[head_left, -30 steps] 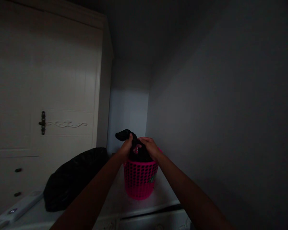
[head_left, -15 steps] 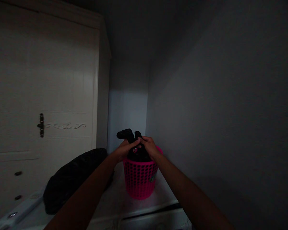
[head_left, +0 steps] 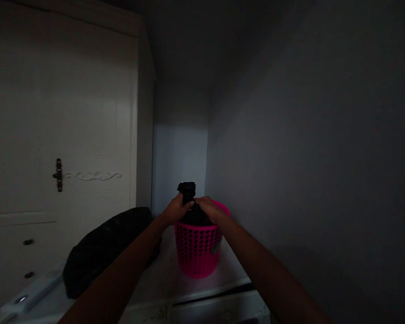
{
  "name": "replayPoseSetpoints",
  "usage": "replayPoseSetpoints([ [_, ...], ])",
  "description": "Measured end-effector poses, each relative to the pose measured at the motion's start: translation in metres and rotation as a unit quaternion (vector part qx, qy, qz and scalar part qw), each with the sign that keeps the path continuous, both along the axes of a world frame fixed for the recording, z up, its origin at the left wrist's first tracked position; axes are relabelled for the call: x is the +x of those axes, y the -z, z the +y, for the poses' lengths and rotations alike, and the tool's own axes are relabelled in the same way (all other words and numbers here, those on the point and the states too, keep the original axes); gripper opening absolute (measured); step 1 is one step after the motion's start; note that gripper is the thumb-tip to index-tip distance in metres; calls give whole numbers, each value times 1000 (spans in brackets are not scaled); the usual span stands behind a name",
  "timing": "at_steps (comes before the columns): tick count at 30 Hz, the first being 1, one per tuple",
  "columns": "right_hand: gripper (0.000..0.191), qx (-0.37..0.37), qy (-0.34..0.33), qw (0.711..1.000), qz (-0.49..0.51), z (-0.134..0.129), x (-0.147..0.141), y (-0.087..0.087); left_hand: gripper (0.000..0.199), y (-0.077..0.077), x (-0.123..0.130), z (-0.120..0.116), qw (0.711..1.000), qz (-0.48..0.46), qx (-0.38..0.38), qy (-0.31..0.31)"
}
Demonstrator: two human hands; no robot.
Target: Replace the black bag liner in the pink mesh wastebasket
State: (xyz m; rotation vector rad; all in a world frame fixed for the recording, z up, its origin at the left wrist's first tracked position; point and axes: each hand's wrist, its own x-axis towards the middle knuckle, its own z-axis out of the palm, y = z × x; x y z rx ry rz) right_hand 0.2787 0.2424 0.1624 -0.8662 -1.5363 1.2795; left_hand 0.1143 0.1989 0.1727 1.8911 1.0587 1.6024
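A pink plastic basket (head_left: pixel 197 252) with a perforated wall stands upright on a pale surface in front of me. Inside it is a black plastic bag (head_left: pixel 189 191), whose gathered top sticks up above the rim. My left hand (head_left: pixel 176 209) is closed around the left side of that top, its thumb pointing right. My right hand (head_left: pixel 207 208) reaches over the basket's right side, with its fingers bent down at the bag; the fingertips are hidden, and I cannot see what they grip.
A large, full black bag (head_left: pixel 111 243) lies left of the basket. Behind it stands a white wardrobe (head_left: pixel 94 135) with dark handles. A grey wall (head_left: pixel 307 157) rises close on the right. The pale top (head_left: pixel 165 283) carries the basket and has a drawer gap along its front.
The bag's top, earlier split into two loose ends, now stands as one narrower bunch. My right hand has shifted slightly down and its fingers now point into the basket.
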Motion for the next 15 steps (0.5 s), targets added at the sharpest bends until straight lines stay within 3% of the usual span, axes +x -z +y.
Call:
replayPoseSetpoints([
  [3, 23, -93, -130, 987, 12, -13, 9, -6, 31, 1, -1, 1, 998, 49, 4, -41],
  [5, 26, -79, -170, 982, 4, -19, 16, -8, 32, 2, -1, 1, 994, 96, -4, -50],
  [8, 32, -13, -135, 991, -14, -22, 21, -8, 34, 3, 1, 2, 987, 148, -10, -63],
  [11, 33, -1, -94, 995, -25, -20, 20, -4, 32, 4, 3, 2, 983, 168, -5, -73],
  [13, 28, 1, -93, 994, -51, -18, 19, -1, 28, 5, 4, 3, 984, 164, -2, -77],
  [15, 21, 48, -62, 992, -98, -17, 19, 0, 25, 7, 6, 6, 988, 129, -6, -81],
])
